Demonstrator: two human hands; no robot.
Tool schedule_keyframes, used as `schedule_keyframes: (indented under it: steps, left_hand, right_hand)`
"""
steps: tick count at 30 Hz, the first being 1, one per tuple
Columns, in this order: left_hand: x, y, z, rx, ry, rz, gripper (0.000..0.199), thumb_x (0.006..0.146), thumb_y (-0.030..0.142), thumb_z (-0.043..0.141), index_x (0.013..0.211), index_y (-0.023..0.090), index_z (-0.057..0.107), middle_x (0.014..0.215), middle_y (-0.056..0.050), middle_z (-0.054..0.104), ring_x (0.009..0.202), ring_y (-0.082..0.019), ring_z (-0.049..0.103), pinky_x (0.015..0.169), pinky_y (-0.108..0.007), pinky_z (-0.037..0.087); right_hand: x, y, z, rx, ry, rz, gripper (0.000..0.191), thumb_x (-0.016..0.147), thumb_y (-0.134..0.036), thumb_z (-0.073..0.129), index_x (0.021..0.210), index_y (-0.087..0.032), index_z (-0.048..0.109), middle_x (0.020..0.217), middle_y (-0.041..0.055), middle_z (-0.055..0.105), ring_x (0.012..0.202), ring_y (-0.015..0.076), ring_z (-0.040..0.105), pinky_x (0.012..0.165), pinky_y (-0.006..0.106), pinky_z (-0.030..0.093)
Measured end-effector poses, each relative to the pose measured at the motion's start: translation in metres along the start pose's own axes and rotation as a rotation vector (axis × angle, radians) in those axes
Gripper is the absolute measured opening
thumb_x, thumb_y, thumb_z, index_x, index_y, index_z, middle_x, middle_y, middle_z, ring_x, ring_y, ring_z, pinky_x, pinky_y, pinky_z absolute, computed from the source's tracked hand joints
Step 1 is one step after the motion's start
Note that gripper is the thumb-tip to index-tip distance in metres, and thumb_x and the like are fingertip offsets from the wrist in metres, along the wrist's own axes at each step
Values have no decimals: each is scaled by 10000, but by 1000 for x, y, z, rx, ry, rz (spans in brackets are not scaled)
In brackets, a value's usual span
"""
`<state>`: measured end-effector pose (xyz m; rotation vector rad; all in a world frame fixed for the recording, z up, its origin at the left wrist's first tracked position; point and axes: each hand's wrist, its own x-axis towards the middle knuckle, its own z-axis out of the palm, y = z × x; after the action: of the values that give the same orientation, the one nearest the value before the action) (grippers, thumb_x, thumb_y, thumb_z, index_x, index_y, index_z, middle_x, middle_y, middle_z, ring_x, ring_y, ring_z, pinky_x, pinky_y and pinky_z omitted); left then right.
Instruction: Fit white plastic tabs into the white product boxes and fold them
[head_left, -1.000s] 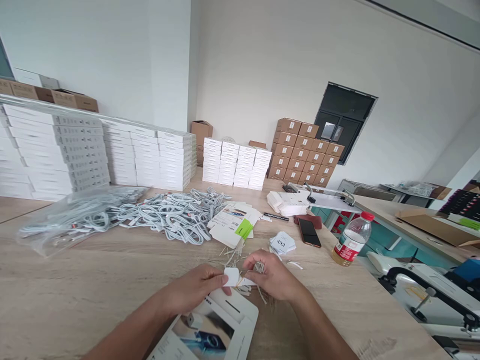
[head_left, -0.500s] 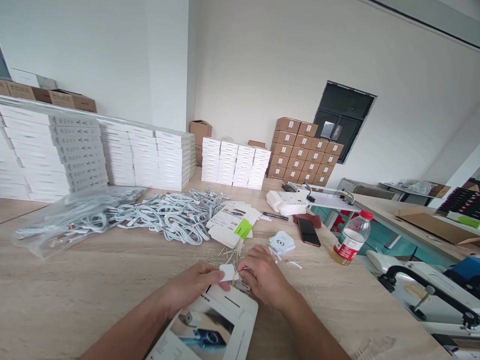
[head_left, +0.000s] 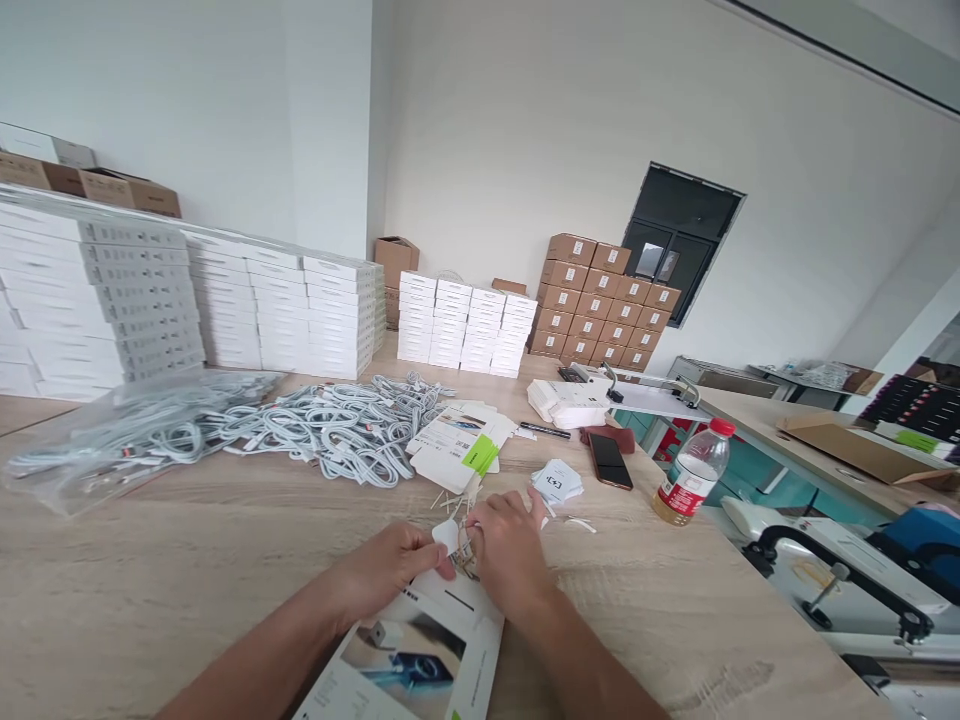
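My left hand [head_left: 394,568] is closed, with a small white card [head_left: 445,537] pinched between thumb and fingers. Right beside it, my right hand [head_left: 508,550] has its fingers curled down over thin strings [head_left: 466,558]; its fingertips are partly hidden, and what they grip cannot be made out. Below my hands lies a flat printed carton [head_left: 420,660] with a picture of a phone and charger, its near end cut off by the view. Beyond my hands are thin white ties [head_left: 450,502] and printed cartons with a green band [head_left: 459,443].
Coiled white cables [head_left: 337,425] and a plastic bag of cables [head_left: 97,455] lie at the left. On the right are square cards [head_left: 556,482], a phone [head_left: 610,461] and a drink bottle [head_left: 690,478]. White boxes [head_left: 285,310] are stacked behind.
My right hand has turned and its fingers have drawn in over the strings beside the card. The white card is tilted more upright. The view has shifted slightly.
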<state>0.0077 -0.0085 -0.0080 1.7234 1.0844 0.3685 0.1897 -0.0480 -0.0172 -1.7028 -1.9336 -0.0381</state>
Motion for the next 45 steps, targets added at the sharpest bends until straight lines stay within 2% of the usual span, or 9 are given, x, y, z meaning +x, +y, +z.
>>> schedule_keyframes:
  steps: [10,15,19,23,26,30,35,40,45]
  left_hand:
    - [-3,13,3,141,46,17,406,775,505,491,770,182,737,600,22,426,602,-159,392,586,-260,279]
    - [-9,19,12,220,-30,34,491,794,597,481,811,200,771,575,24,384,560,-162,370,556,-266,250]
    - [-3,12,6,165,38,48,500,805,613,486,826,197,764,625,13,435,608,-173,399,589,-266,272]
    - [3,-2,-4,78,-17,62,545,827,653,468,861,185,745,665,10,470,641,-171,418,614,-261,286]
    - [3,-6,-5,72,-40,75,565,841,668,454,893,182,738,667,17,450,632,-159,399,611,-259,276]
    - [0,-4,-1,107,-58,146,524,849,640,474,870,185,733,646,35,393,605,-143,353,583,-251,249]
    - [-3,3,-1,41,-43,186,488,844,616,510,840,176,721,638,41,404,602,-133,341,581,-246,256]
    - [-11,10,-3,-151,20,128,513,787,662,576,858,185,749,757,4,585,711,-164,476,635,-245,341]
    - [-16,11,0,-496,-39,42,444,752,586,664,901,180,764,763,-15,649,673,-174,547,585,-255,375]
  right_hand:
    - [11,-14,7,-166,-39,52,130,738,-208,656,862,-172,663,876,103,689,970,296,547,1106,581,96]
    - [22,17,-5,-174,39,211,212,739,-41,564,876,-166,665,936,127,701,1012,294,546,1085,551,131]
    - [20,48,-15,-53,55,257,174,858,-136,528,850,-216,681,918,62,724,991,246,572,1028,488,241]
    - [16,66,-20,54,1,253,245,863,-168,550,677,-232,696,807,39,729,894,230,602,937,458,326]
    - [15,69,-25,109,27,240,168,838,-177,602,751,-238,732,932,71,733,1005,273,578,965,490,321]
    - [11,53,-27,254,41,138,172,886,-331,603,963,-250,735,1052,59,712,1051,241,587,917,398,421]
    - [1,20,-19,787,-174,13,162,806,-338,679,907,-220,727,767,-6,679,686,149,587,602,258,450]
    - [1,14,-24,824,143,-96,53,819,-242,668,809,-232,719,783,4,685,701,153,599,644,277,476]
    - [-2,14,-28,704,199,-348,173,880,-180,620,917,-284,753,898,40,718,830,183,665,723,318,535]
